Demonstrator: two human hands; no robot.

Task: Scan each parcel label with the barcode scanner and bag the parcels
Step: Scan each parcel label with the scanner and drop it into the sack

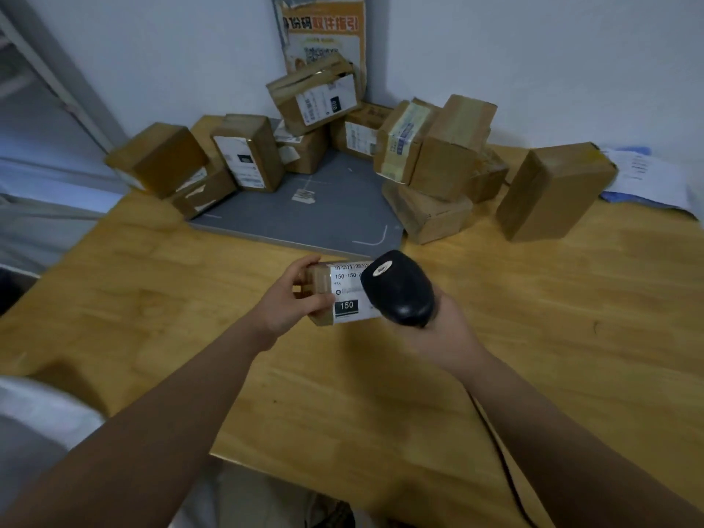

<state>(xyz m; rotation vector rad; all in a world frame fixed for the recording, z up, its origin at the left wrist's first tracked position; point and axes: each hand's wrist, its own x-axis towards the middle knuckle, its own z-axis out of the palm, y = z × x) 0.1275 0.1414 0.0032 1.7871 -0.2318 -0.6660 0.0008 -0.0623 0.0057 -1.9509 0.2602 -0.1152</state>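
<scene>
My left hand grips a small cardboard parcel above the middle of the wooden table. Its white label, marked 150, faces up. My right hand holds a black barcode scanner, whose head covers the right end of the label. A dark cable runs from the scanner down toward the table's near edge.
Several brown parcels are piled at the back around a grey mat, with a tall box at the right. An orange poster leans in the wall corner. Papers lie far right. White fabric shows at lower left.
</scene>
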